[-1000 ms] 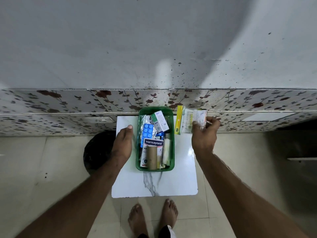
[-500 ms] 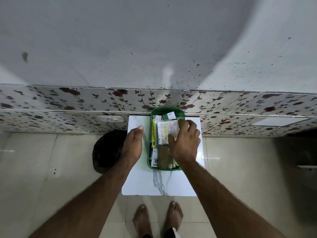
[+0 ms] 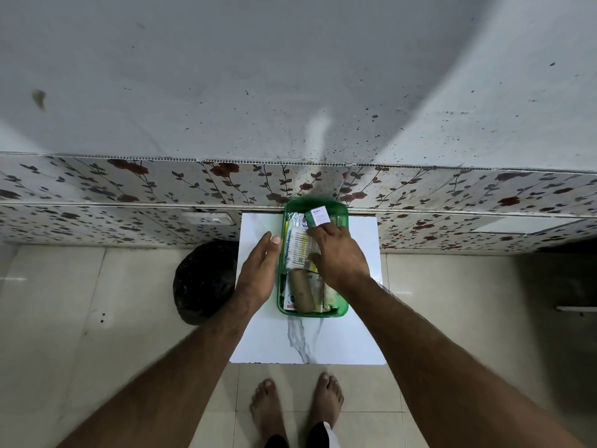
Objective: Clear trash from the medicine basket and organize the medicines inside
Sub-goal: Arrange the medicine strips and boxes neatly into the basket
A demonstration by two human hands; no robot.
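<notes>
— Any writing legible?
— Only "OF" and "8" on a box under the right hand (image 3: 339,257); other labels blur.
— What's there, left to right?
— A black bag (image 3: 203,281) on the floor, then the left hand (image 3: 258,270), fingers loose and flat beside the green medicine basket (image 3: 311,313) on the white marble table (image 3: 307,344). Inside: a foil strip (image 3: 295,221), a brown roll (image 3: 302,294), a green-white carton (image 3: 318,216). The right hand presses a sachet pack (image 3: 298,250) down.

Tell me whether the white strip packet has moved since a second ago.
Yes. The white strip packet went from the tabletop right of the green basket leftward into it, now lying there under the right hand.
</notes>
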